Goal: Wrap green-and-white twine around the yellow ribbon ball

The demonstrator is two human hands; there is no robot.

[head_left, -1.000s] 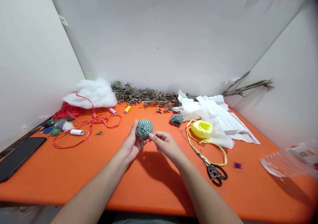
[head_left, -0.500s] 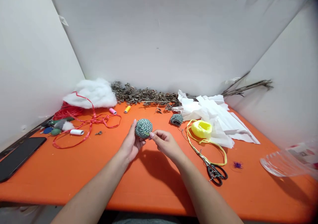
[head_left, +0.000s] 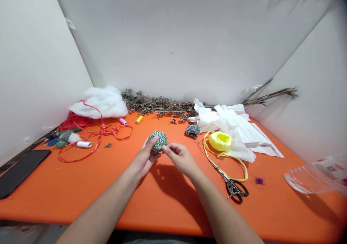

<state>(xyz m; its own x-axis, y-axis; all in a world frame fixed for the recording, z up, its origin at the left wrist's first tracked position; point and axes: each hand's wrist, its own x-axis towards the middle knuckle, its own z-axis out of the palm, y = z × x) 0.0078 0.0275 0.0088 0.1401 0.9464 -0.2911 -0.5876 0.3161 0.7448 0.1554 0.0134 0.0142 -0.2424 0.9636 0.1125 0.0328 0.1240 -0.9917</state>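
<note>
A round ball of dark green and white twine (head_left: 159, 138) is held above the table in my left hand (head_left: 143, 159). The left thumb presses on its near left side, and the other fingers curl beneath it. At the ball's lower right edge, the thumb and forefinger of my right hand (head_left: 180, 157) are pinched together. Beside those fingertips a small yellow-green strand (head_left: 158, 147) shows on the twine. Whatever lies between the right fingertips is too small to make out.
Right of my hands lie a second twine coil (head_left: 192, 130), a yellow cord roll (head_left: 220, 141), scissors (head_left: 235, 190) and white paper (head_left: 238, 126). Red ribbon (head_left: 103, 130), white stuffing (head_left: 104, 103), a white spool (head_left: 84, 144) and a phone (head_left: 23, 171) lie left. Dried plants (head_left: 159, 104) line the back.
The ball has turned and tipped slightly in my left hand, whose thumb has moved onto its near face. My right hand stays pinched at nearly the same spot.
</note>
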